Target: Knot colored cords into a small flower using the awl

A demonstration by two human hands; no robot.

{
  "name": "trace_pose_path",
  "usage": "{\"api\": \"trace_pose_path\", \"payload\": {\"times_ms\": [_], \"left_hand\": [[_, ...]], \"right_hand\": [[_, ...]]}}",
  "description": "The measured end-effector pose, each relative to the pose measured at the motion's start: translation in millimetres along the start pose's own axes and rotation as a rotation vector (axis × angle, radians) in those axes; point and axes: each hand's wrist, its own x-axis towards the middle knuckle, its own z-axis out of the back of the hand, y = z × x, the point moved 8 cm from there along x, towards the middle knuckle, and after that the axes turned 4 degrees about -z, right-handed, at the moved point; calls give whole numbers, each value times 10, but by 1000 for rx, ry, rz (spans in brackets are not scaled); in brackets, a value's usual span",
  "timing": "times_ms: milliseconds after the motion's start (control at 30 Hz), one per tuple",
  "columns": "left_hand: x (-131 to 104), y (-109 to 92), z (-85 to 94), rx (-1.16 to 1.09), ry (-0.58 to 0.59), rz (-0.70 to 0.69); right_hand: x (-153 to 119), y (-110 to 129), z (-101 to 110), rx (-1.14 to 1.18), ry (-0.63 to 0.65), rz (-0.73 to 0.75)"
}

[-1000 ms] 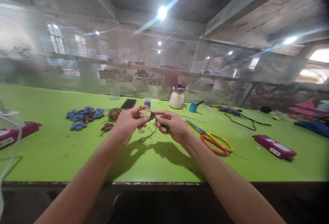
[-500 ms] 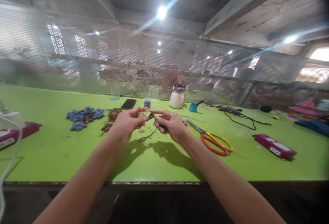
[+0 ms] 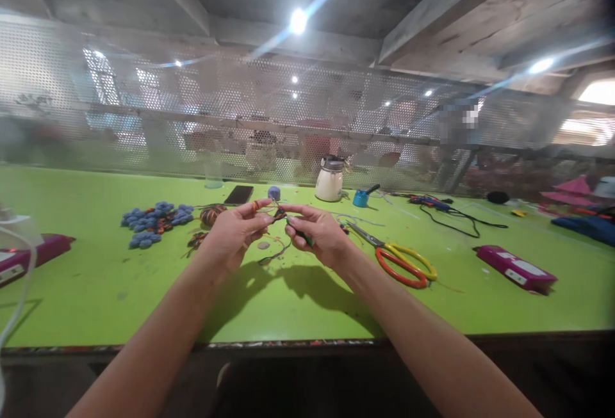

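Observation:
Between my fingertips is a small dark multicolored piece of yarn work [image 3: 279,214]. My left hand [image 3: 239,229] pinches its left side, with orange yarn wrapped around the index finger. My right hand [image 3: 317,232] is closed on a green-handled tool [image 3: 303,237], probably a crochet hook, its tip at the yarn piece. A dark yarn tail [image 3: 275,257] hangs onto the green table [image 3: 158,303]. Left of my left hand lies a ball of variegated yarn [image 3: 211,214], with blue and orange knitted flowers [image 3: 156,219] farther left.
Scissors [image 3: 406,264] with red and yellow handles lie right of my right hand. Behind stand a white jar [image 3: 329,181] and a blue pot [image 3: 360,198]. A phone [image 3: 239,195] lies at the back. Purple power strips [image 3: 516,267] lie on both sides, with a white cable at left.
The view has shifted slightly. The small yarn piece has tilted between my fingertips, and both hands keep their hold.

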Motion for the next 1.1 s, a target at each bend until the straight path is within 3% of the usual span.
{"api": "trace_pose_path", "payload": {"times_ms": [1100], "left_hand": [[4,-14,-30,27,57,-22]], "right_hand": [[-15,67,-24,-43,-12,62]]}}
